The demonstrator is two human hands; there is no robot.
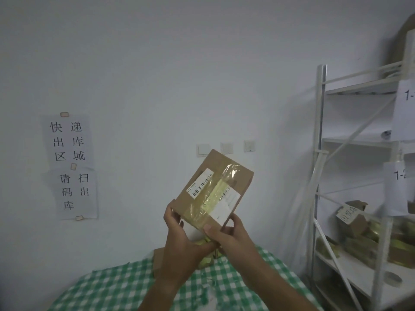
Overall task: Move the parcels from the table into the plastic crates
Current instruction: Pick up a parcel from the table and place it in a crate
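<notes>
Head view shows me both hands raised over the table (112, 286), holding one cardboard parcel (213, 189) up in front of the wall. My left hand (179, 241) curls round its lower left corner; my right hand (226, 236) pinches the lower right edge, thumb on the taped face. The parcel is tilted, clear of the table, its labels facing me.

What worries me: the grip sits only on the bottom end, so the long upper part could swing and twist out of my fingers, and the glossy yellow tape (215, 196) under my thumb looks slippery. I also see no plastic crate from here, so I would be turning blind, with the white shelf rack (320, 153) near enough on my right to clip.

Count: one parcel in hand, one more brown box (158, 260) on the table partly hidden behind my left wrist, two paper notices (69, 164) on the wall, three wall switches (226, 148), a few battered boxes (359, 227) on the rack that I cannot number
</notes>
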